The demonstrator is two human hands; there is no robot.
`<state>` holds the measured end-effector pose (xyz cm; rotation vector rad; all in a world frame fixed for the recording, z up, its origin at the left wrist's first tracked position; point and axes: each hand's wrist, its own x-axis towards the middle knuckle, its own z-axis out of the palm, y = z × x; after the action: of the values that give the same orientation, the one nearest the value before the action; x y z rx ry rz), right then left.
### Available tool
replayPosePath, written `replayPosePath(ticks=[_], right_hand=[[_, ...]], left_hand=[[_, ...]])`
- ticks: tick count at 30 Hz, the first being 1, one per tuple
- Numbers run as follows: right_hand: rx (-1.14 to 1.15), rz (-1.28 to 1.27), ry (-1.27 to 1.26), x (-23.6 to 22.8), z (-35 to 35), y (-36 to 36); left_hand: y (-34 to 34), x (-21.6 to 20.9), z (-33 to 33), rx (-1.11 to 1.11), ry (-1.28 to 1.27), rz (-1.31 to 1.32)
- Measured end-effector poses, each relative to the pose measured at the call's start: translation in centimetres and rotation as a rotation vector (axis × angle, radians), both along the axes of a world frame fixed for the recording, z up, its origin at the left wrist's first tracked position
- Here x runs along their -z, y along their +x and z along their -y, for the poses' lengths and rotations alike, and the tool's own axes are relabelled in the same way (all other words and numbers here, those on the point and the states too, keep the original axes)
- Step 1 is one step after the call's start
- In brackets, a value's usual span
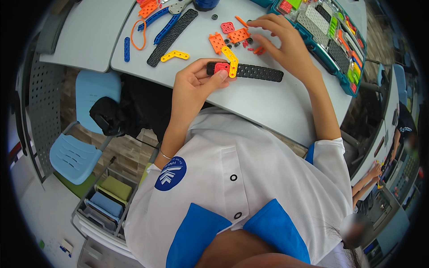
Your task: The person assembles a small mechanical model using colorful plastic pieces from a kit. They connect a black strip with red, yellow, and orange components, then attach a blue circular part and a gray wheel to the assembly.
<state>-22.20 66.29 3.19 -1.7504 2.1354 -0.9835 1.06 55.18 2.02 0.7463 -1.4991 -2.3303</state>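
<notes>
My left hand [196, 80] grips a long black perforated beam [261, 72] near its left end, thumb on top. A red connector plate [220, 67] and a yellow angled beam [230, 60] sit on that beam; the yellow piece sticks up across it. My right hand [283, 44] hovers over the small parts with its fingers apart and nothing seen between them. Close to its fingertips lie an orange perforated plate [239, 35], a thin orange stick [241, 21] and small red and black pieces. Another orange plate [217, 42] and a red square plate [227, 27] are beside these.
To the right stands an open teal parts case [313, 47] of sorted pieces. On the left lie another black beam [172, 39], a yellow angled beam [174, 55], blue-handled pliers [167, 29], an orange rubber band [138, 34] and a short blue beam [127, 49].
</notes>
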Motion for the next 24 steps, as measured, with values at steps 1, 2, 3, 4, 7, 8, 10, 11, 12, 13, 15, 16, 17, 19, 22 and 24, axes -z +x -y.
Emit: replayPosePath(ticks=[1, 2, 3, 4, 7, 8, 10, 11, 12, 13, 15, 16, 17, 19, 22, 24], right_hand=[[0.001, -0.112, -0.026, 1.2, 0.2, 0.3], [-0.004, -0.223, -0.052, 1.8, 0.4, 0.6], [0.003, -0.149, 0.039, 1.6, 0.4, 0.9], [-0.003, -0.173, 0.032, 1.7, 0.4, 0.8], [-0.025, -0.199, 0.017, 1.9, 0.4, 0.3], [-0.024, -0.181, 0.018, 1.8, 0.3, 0.3], [-0.003, -0.105, 0.01, 1.5, 0.2, 0.4], [0.016, -0.047, 0.002, 1.2, 0.2, 0.6], [0.036, 0.012, -0.005, 0.9, 0.1, 0.7], [0.047, 0.086, -0.018, 0.3, -0.1, 0.6], [0.069, 0.236, -0.042, -1.2, -0.2, 0.5], [0.069, 0.288, -0.075, -1.9, -0.4, 0.8], [0.07, 0.339, -0.109, -2.7, -0.6, 1.2], [0.039, 0.355, -0.209, -3.4, -1.1, 2.1], [-0.089, 0.242, -0.29, -4.9, -1.0, 4.1], [-0.119, 0.105, -0.292, -5.1, -0.8, 5.0]], left_hand=[[0.0, -0.1, 0.1, 0.013, 0.001, 0.005], [0.1, -0.1, 0.2, 0.02, 0.013, 0.004], [0.1, -0.2, 0.3, 0.027, 0.025, 0.003], [0.2, -0.3, 0.4, 0.034, 0.037, 0.002], [0.2, -0.5, 0.4, 0.011, 0.076, -0.021], [0.1, -0.5, 0.3, 0.001, 0.071, -0.031], [0.0, -0.4, 0.1, -0.019, 0.061, -0.05], [0.1, -0.3, 0.1, -0.02, 0.047, -0.056], [0.1, -0.1, 0.1, -0.021, 0.034, -0.062], [0.0, 0.0, 0.1, -0.022, 0.02, -0.067], [-0.1, -0.2, 0.0, -0.049, 0.012, -0.078], [-0.2, -0.3, 0.0, -0.062, 0.009, -0.083], [-0.3, -0.2, -0.1, -0.058, 0.017, -0.095], [-0.5, 0.1, -0.1, -0.051, 0.035, -0.119], [-0.6, -0.4, -0.1, 0.023, 0.037, -0.06], [-0.8, -0.6, -0.5, 0.019, 0.035, -0.08]])
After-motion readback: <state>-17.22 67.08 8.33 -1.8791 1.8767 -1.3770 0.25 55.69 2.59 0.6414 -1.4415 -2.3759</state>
